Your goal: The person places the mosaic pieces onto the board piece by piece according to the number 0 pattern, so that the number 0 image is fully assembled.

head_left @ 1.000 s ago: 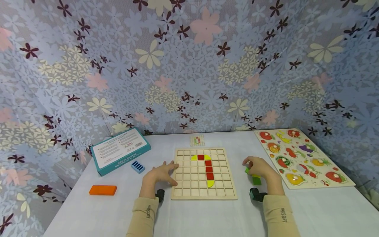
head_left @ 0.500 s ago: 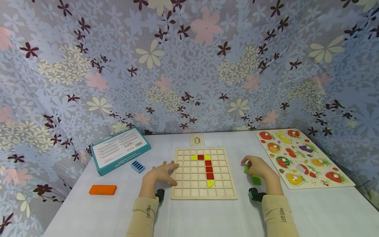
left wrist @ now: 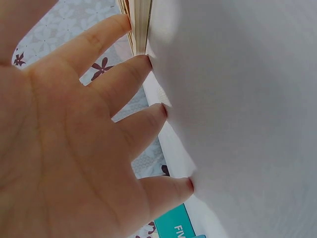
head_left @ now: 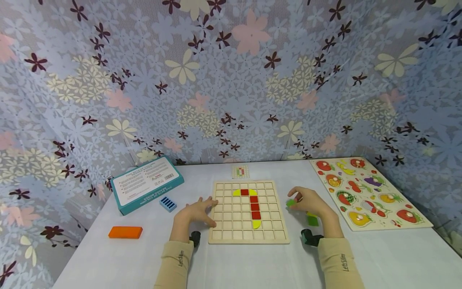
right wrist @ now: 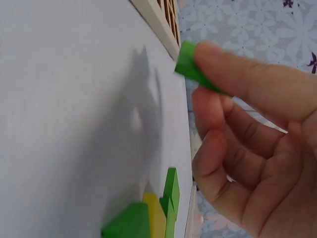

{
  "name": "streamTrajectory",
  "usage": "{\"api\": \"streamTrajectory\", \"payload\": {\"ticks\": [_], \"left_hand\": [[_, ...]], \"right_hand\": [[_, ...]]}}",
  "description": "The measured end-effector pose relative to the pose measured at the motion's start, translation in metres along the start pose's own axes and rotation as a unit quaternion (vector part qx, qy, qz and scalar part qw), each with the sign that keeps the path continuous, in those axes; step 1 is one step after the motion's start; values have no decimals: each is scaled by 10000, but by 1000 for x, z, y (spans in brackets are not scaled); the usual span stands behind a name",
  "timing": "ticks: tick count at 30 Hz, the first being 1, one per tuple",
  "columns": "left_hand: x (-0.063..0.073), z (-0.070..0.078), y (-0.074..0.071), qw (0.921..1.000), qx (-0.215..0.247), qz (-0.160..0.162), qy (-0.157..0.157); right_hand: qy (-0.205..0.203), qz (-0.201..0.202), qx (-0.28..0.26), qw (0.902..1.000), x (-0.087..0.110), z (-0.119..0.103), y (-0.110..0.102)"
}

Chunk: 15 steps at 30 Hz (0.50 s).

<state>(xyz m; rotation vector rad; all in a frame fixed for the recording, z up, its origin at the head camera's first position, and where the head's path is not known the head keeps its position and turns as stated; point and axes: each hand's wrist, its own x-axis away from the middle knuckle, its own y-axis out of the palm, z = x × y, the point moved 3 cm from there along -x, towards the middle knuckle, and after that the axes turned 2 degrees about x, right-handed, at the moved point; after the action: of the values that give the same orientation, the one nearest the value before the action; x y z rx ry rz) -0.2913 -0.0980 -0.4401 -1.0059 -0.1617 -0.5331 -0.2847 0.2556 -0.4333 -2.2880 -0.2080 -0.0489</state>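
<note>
Since the earlier frames, the right hand (head_left: 309,200) has come left and a little farther off, bringing the green piece (head_left: 290,203) away from the others towards the board; the left hand (head_left: 196,212) looks unmoved.

From the left: an orange block (head_left: 125,232) lies well apart from the work. The left hand is spread with fingers straight, holding nothing, its thumb and index fingertips touching the left edge of the grid board (head_left: 223,230). That light contact should be enough to stop the board sliding; pressing harder could skew it.

On the board, red squares (head_left: 255,206) and yellow rounded pieces sit in a bent line right of the middle. Beyond the far edge lies a small card (head_left: 240,171) with a coloured pattern, too small to read surely; a glance there would help choose the cell.

The green piece is just right of the board, clear of the surface, pinched between the thumb and fingertip of the right hand, whose other fingers curl inward. It would be wise to turn it flat and square to the grid before lowering it. Near and right of that hand, the remaining green and yellow pieces (right wrist: 128,222) should stay untouched by the wrist.
</note>
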Motion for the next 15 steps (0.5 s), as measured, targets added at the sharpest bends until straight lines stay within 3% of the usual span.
{"api": "streamTrajectory", "payload": {"ticks": [7,15], "left_hand": [[5,4,0,9999,79,63,-5],[7,4,0,9999,-6,146,80]], "right_hand": [[-443,102,-339,9984,-2,-11,3],[-666,-31,-606,9959,-3,-23,11]]}}
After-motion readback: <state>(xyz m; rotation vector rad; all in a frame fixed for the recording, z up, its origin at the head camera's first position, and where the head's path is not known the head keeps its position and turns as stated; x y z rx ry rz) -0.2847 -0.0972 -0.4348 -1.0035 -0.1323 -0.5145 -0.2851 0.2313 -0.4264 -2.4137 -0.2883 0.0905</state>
